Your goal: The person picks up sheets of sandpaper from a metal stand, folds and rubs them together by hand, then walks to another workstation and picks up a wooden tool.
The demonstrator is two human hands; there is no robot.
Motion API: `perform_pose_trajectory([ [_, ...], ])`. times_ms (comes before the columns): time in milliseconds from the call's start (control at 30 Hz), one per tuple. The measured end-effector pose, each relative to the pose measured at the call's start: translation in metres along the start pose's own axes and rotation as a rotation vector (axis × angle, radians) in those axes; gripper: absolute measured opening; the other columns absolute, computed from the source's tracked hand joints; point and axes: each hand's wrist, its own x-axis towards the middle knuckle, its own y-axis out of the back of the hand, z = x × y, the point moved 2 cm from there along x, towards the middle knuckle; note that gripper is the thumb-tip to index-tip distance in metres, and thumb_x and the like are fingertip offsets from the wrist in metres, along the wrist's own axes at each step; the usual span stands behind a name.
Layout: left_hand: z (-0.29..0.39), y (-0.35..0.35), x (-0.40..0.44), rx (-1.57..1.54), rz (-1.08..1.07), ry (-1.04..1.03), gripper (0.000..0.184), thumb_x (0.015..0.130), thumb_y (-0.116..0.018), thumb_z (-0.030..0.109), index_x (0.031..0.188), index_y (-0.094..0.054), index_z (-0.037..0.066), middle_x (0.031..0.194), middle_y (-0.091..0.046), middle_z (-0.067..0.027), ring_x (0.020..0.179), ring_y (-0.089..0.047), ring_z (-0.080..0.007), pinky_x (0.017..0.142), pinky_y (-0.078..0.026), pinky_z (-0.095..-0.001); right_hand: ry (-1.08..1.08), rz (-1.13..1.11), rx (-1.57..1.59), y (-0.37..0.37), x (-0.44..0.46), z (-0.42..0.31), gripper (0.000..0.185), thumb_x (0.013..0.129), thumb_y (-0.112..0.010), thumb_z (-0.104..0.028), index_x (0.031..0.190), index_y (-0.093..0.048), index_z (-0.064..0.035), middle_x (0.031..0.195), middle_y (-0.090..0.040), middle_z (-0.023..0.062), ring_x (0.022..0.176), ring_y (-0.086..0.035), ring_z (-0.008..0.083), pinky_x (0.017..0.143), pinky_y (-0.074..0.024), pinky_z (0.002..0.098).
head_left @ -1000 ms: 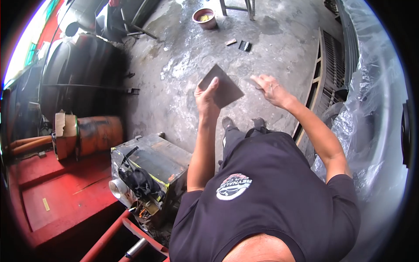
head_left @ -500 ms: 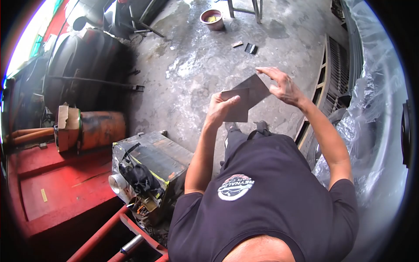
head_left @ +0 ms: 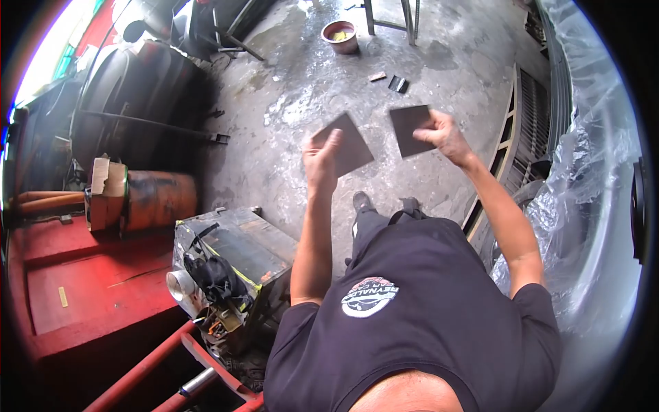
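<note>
My left hand [head_left: 318,163] is closed on a flat grey-brown sheet of sandpaper [head_left: 353,150], thumb lying across its face. The piece is tilted, one corner pointing up. To the right, my right hand [head_left: 450,139] pinches a second, darker sheet of sandpaper [head_left: 406,125] by its right side, with thumb and fingers on either face. A gap separates the two sheets, and both are held in the air above the concrete floor. The fingers behind each sheet are partly hidden.
A bucket [head_left: 341,45] with something yellow inside stands ahead, near a metal stand [head_left: 391,26]. A small black item [head_left: 398,84] lies on the floor. At left are a cluttered box [head_left: 240,240] and an orange cylinder [head_left: 161,200]. Plastic sheeting [head_left: 583,199] hangs at right.
The two sheets overlapped before and are now apart. My left hand has moved slightly left and turned its sheet; my right hand has gone from spread fingers to gripping the other sheet.
</note>
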Motion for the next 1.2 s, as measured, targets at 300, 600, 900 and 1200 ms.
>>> perform_pose_trajectory([
  [300,-0.091,-0.008,-0.015,-0.342,0.363,0.198,0.035,0.089,-0.078,0.006,0.122,-0.066,0.001,0.11,-0.072,-0.008,0.096,-0.071,-0.02,0.087,-0.059,-0.0363,0.029,0.215,0.467,-0.016,0.007,0.046,0.023,0.094,-0.068,-0.004,0.117,-0.069,-0.0029,0.107,-0.071,0.0019,0.092,-0.066,0.0094,0.084,-0.0544,0.0269],
  [600,-0.092,-0.06,-0.011,-0.191,0.553,0.027,0.036,0.086,-0.079,0.0,0.118,-0.063,0.0,0.1,-0.072,-0.0081,0.09,-0.07,-0.0165,0.079,-0.059,-0.0299,0.225,0.319,0.187,-0.065,-0.021,0.017,0.018,0.099,-0.065,-0.01,0.113,-0.07,-0.0005,0.097,-0.073,0.0022,0.09,-0.065,0.0105,0.081,-0.0513,0.0273],
  [900,-0.038,-0.069,0.004,0.098,0.24,-0.253,0.03,0.089,-0.08,0.007,0.114,-0.065,-0.001,0.09,-0.073,-0.0055,0.075,-0.067,-0.0083,0.065,-0.053,-0.0221,0.204,0.082,-0.078,-0.053,-0.02,0.005,0.021,0.102,-0.06,-0.013,0.112,-0.068,0.0036,0.097,-0.073,0.0064,0.087,-0.066,0.0112,0.078,-0.0548,0.0304],
  [1200,-0.022,-0.065,0.027,0.174,-0.071,-0.133,0.026,0.088,-0.081,0.01,0.11,-0.07,0.0,0.092,-0.072,-0.0027,0.082,-0.064,-0.0077,0.073,-0.052,-0.0245,-0.151,-0.012,-0.312,-0.039,-0.016,0.036,0.057,0.1,-0.064,-0.046,0.126,-0.061,0.0045,0.104,-0.071,0.0144,0.091,-0.068,0.0176,0.08,-0.0557,0.0323],
])
